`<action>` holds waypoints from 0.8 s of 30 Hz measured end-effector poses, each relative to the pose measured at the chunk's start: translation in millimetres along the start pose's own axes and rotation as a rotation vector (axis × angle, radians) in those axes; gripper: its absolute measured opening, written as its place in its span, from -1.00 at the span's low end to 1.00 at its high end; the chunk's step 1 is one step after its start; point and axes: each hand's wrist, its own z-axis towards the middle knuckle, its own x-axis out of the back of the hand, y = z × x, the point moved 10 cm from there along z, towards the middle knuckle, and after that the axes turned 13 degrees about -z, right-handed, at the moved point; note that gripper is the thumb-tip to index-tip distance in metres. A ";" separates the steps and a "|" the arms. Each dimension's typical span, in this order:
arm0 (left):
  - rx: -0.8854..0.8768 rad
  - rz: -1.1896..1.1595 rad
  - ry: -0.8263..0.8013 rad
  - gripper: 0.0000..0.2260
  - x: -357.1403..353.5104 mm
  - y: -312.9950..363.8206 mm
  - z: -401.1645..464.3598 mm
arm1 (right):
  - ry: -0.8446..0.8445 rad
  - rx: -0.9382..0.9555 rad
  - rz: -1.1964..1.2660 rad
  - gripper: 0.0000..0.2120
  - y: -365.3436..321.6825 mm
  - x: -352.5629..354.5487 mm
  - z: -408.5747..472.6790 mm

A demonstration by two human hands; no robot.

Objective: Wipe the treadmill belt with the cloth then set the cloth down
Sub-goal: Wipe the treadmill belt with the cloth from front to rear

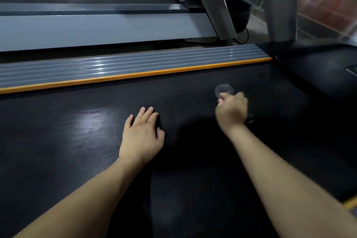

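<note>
Head view: wiping step in hand. The right hand grips a dark grey bunched cloth on the black textured treadmill belt; the left hand rests flat, fingers extended. Next: sweep unwiped belt, then release the cloth.

The left hand lay flat on the black treadmill belt, fingers straight and close together, palm down near the belt's middle. The right hand was curled round a dark grey cloth, a bunched part of which stuck out beyond the knuckles toward the belt's front end; the hand was blurred. The two hands were apart, the right one farther forward. Along the belt's left edge ran an orange strip and beside it a ribbed grey side rail. A silver upright rose at the front left corner. A neighbouring treadmill stood beyond the rail.
</note>
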 end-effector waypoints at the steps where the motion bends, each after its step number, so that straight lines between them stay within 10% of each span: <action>1: 0.001 -0.002 -0.001 -0.43 0.0 -0.4 0.0 | 0.046 0.066 0.061 -0.81 -31.9 5.0 -17.7; 7: -0.020 -0.002 0.015 -0.45 1.7 -1.4 -1.6 | -0.010 0.524 0.232 -0.81 -118.7 20.1 -76.6; 13: -0.022 -0.013 0.033 -0.45 3.6 0.4 0.4 | -0.053 0.019 -0.092 -0.73 44.6 -6.1 23.1; 16: -0.022 -0.015 0.034 -0.46 3.5 -0.1 -0.1 | -0.047 -0.102 -0.088 -0.75 21.7 -1.9 2.6; 24: -0.034 0.033 0.060 -0.47 7.2 0.6 -3.1 | 0.019 0.471 0.154 -0.78 -78.5 18.4 -63.2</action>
